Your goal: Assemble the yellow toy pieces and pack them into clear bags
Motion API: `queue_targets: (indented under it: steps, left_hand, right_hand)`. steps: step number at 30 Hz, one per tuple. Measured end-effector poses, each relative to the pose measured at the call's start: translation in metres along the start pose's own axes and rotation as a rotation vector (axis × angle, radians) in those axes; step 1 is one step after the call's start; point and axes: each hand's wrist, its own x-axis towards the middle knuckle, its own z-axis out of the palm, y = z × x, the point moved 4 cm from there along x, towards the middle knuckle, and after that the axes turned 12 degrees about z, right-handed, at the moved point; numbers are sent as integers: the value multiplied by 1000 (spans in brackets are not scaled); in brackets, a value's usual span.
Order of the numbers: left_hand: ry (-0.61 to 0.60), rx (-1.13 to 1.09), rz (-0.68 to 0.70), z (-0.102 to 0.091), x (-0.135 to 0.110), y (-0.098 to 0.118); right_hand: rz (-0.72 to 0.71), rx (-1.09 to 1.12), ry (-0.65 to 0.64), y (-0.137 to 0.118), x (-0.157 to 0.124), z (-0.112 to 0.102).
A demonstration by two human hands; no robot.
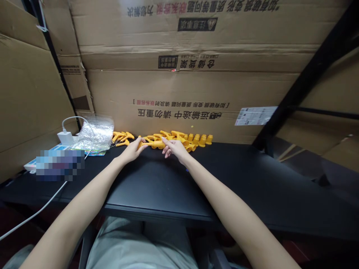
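Observation:
Both my arms reach forward over a black table (157, 186). My left hand (134, 148) and my right hand (174, 147) are closed on the two ends of one long yellow plastic part (155, 144), held just above the tabletop. Behind it lies a heap of yellow plastic parts (179, 137), some T-shaped, some small cups (202, 140). A smaller group of yellow parts (122, 137) lies to the left of my left hand.
Cardboard sheets (182, 74) wall the back and left. A crumpled clear plastic bag (95, 132), a white charger (65, 138) with its cable, and a blurred flat object (60, 164) sit at the left. A black slanted frame bar (305, 74) crosses at right.

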Motion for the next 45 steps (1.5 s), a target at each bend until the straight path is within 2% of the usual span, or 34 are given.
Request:
queue_targets:
  steps: [4, 9, 15, 23, 37, 40, 45]
  left_hand:
    - [-7, 8, -20, 1, 0, -2]
    - [-15, 18, -23, 1, 0, -2]
    - [-5, 39, -17, -2, -1, 2]
    - [37, 49, 4, -2, 0, 5]
    - [37, 51, 10, 0, 0, 2]
    - [23, 47, 5, 1, -1, 0]
    - [-31, 48, -2, 9, -5, -7]
  right_hand:
    - [-19, -32, -48, 0, 1, -2]
    - [-144, -26, -173, -3, 1, -6]
    - [-200, -35, -139, -4, 0, -5]
    - [-182, -14, -81, -12, -7, -1]
    - [44, 160, -17, -5, -8, 8]
    - [127, 255, -46, -2, -8, 12]
    - [344, 488, -170, 8, -6, 22]
